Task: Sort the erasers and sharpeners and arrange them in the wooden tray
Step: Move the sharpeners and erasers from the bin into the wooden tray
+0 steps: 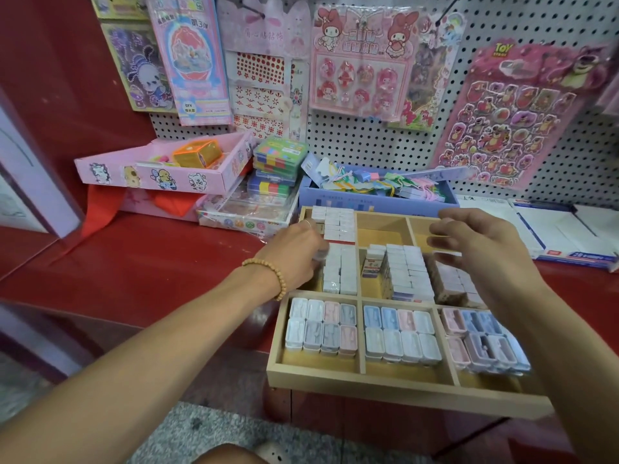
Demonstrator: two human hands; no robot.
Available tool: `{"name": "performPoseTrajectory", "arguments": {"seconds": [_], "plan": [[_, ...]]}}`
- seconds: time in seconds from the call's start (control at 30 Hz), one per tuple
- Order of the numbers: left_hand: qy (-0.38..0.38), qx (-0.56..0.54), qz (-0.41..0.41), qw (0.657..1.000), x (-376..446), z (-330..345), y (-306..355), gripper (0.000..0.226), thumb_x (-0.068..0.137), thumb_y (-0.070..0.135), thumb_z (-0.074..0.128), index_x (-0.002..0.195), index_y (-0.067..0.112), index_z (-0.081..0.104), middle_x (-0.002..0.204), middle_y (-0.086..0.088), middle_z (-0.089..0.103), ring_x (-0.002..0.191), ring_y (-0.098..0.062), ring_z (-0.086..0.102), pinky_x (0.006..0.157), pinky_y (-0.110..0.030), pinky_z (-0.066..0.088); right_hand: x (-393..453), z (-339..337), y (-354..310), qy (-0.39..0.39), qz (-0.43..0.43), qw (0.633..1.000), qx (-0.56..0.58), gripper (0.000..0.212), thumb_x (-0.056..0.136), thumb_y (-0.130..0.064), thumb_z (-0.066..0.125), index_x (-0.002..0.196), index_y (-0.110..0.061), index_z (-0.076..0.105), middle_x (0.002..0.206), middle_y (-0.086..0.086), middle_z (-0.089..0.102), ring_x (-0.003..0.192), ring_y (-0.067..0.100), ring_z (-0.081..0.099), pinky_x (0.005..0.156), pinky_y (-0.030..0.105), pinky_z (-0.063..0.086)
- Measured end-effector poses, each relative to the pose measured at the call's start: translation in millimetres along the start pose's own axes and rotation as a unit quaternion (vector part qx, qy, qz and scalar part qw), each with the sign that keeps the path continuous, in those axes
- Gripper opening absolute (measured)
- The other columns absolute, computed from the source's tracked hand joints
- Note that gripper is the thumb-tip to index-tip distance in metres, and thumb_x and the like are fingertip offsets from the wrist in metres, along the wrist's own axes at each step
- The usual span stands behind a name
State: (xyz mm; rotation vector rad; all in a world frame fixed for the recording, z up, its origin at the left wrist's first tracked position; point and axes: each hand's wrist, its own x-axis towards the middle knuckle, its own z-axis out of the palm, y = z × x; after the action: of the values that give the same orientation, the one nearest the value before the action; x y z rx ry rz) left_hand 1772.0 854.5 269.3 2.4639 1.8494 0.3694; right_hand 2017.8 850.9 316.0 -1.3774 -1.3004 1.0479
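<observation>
A wooden tray (407, 390) with nine compartments sits on the red shelf. Pastel sharpeners (321, 326) fill its three front compartments. Wrapped white erasers (407, 269) stand in rows in the middle row and in the far left compartment (335, 222). My left hand (298, 252) reaches into the middle left compartment, fingers curled at the white erasers (338, 272) there; its fingertips are hidden. My right hand (475, 242) hovers over the tray's right side with fingers spread, holding nothing.
A blue box (375, 197) of stringed items stands just behind the tray. A pink carton (160, 172), stacked colourful cases (278, 165) and a flat pack lie at the back left. Sticker sheets hang on the pegboard (368, 142). White boxes (566, 229) lie to the right.
</observation>
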Motion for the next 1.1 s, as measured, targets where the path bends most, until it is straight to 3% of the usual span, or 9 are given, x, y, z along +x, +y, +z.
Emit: {"name": "performPoseTrajectory", "arguments": {"seconds": [0.17, 0.3, 0.4, 0.47, 0.67, 0.73, 0.87, 0.97, 1.1], "plan": [[-0.022, -0.003, 0.007, 1.0, 0, -8, 0, 0.011, 0.089, 0.005, 0.062, 0.093, 0.008, 0.071, 0.109, -0.004, 0.054, 0.099, -0.019, 0.054, 0.091, -0.032, 0.047, -5, -4, 1, -0.003, 0.0, 1.0, -0.019, 0.013, 0.102, -0.012, 0.053, 0.102, -0.019, 0.065, 0.103, 0.008, 0.068, 0.09, 0.017, 0.067, 0.076, 0.027, 0.053], [-0.092, -0.027, -0.026, 0.995, 10, -34, 1, 0.025, 0.087, 0.02, 0.068, 0.11, 0.012, 0.07, 0.112, 0.0, 0.066, 0.09, -0.014, 0.058, 0.09, -0.03, 0.05, -8, -12, 5, -0.001, -0.002, 0.999, -0.044, 0.017, 0.102, -0.015, 0.053, 0.114, -0.013, 0.065, 0.106, 0.007, 0.068, 0.096, 0.018, 0.068, 0.075, 0.027, 0.052], [-0.041, -0.027, -0.035, 0.998, 16, -46, 16, 0.032, 0.091, 0.022, 0.062, 0.122, 0.015, 0.065, 0.107, 0.0, 0.067, 0.093, -0.013, 0.06, 0.088, -0.028, 0.049, -11, -20, 7, 0.002, -0.007, 0.998, -0.064, 0.023, 0.102, -0.019, 0.055, 0.123, -0.013, 0.063, 0.108, 0.006, 0.068, 0.098, 0.017, 0.068, 0.079, 0.028, 0.054], [-0.015, -0.103, -0.029, 0.994, 16, -49, 34, 0.032, 0.09, 0.029, 0.065, 0.12, 0.017, 0.066, 0.104, 0.005, 0.066, 0.09, -0.009, 0.062, 0.089, -0.027, 0.049, -15, -28, 7, 0.007, -0.007, 0.998, -0.063, 0.023, 0.102, -0.02, 0.055, 0.122, -0.014, 0.063, 0.107, 0.006, 0.068, 0.098, 0.017, 0.068, 0.077, 0.026, 0.053], [0.0, -0.349, -0.013, 0.937, -9, -44, 105, 0.012, 0.088, 0.023, 0.069, 0.1, 0.023, 0.071, 0.096, 0.006, 0.071, 0.086, -0.012, 0.067, 0.083, -0.025, 0.054, -35, -67, 6, 0.029, -0.018, 0.998, -0.049, 0.011, 0.101, -0.02, 0.057, 0.109, -0.023, 0.064, 0.103, 0.003, 0.07, 0.093, 0.015, 0.069, 0.077, 0.029, 0.053], [-0.012, -0.438, -0.023, 0.899, -25, -42, 134, 0.009, 0.088, 0.018, 0.069, 0.096, 0.02, 0.071, 0.095, -0.002, 0.072, 0.087, -0.019, 0.069, 0.08, -0.028, 0.057, -46, -86, 7, 0.05, -0.026, 0.997, -0.05, 0.015, 0.099, -0.021, 0.059, 0.113, -0.022, 0.065, 0.097, 0.002, 0.071, 0.094, 0.02, 0.07, 0.08, 0.037, 0.055], [-0.035, -0.58, -0.053, 0.812, -59, -31, 189, 0.01, 0.089, 0.006, 0.065, 0.087, 0.013, 0.071, 0.085, -0.009, 0.069, 0.077, -0.025, 0.069, 0.061, -0.021, 0.055, -81, -127, 9, 0.096, -0.042, 0.992, -0.076, 0.01, 0.097, -0.02, 0.06, 0.097, -0.029, 0.066, 0.087, 0.0, 0.07, 0.091, 0.027, 0.069, 0.087, 0.049, 0.053], [-0.072, -0.585, -0.057, 0.806, -84, -12, 223, 0.013, 0.089, 0.01, 0.067, 0.084, 0.019, 0.075, 0.085, -0.011, 0.072, 0.078, -0.019, 0.07, 0.066, -0.024, 0.055, -115, -157, 17, 0.129, -0.048, 0.984, -0.114, 0.007, 0.093, -0.028, 0.061, 0.096, -0.032, 0.066, 0.091, 0.0, 0.071, 0.09, 0.021, 0.067, 0.088, 0.047, 0.054], [-0.138, -0.556, -0.064, 0.817, -115, 10, 267, 0.01, 0.09, 0.017, 0.066, 0.09, 0.021, 0.076, 0.088, -0.004, 0.073, 0.084, -0.015, 0.07, 0.071, -0.028, 0.056, -167, -199, 37, 0.156, -0.024, 0.975, -0.159, 0.015, 0.097, -0.022, 0.06, 0.11, -0.026, 0.064, 0.093, 0.002, 0.071, 0.085, 0.01, 0.063, 0.086, 0.028, 0.048]]}}
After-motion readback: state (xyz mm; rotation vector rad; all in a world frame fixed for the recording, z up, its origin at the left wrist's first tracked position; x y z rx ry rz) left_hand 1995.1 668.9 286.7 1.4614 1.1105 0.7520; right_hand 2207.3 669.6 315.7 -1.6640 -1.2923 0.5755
